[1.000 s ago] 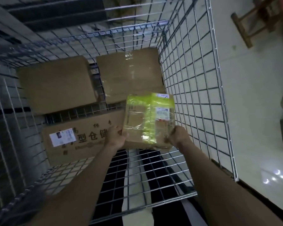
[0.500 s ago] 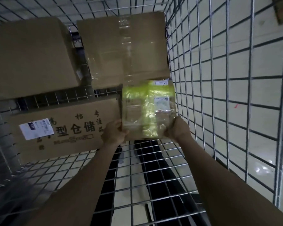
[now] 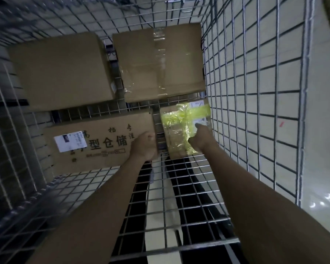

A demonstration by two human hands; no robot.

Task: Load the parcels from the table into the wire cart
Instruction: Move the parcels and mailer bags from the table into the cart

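Here the right hand (image 3: 200, 139) presses flat on the yellow-taped parcel (image 3: 181, 130) in the cart (image 3: 255, 92); left hand (image 3: 144, 146), beside it, is clenched, holding nothing visible.

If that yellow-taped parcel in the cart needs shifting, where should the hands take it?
Probably by its two long edges, reaching down from above. The yellow-taped parcel lies flat on the cart floor, top face up. Its right edge sits close to the cart's right wall, so the near short edge is the freer alternative.

Black print "型仓储" on the long cardboard box (image 3: 101, 141)
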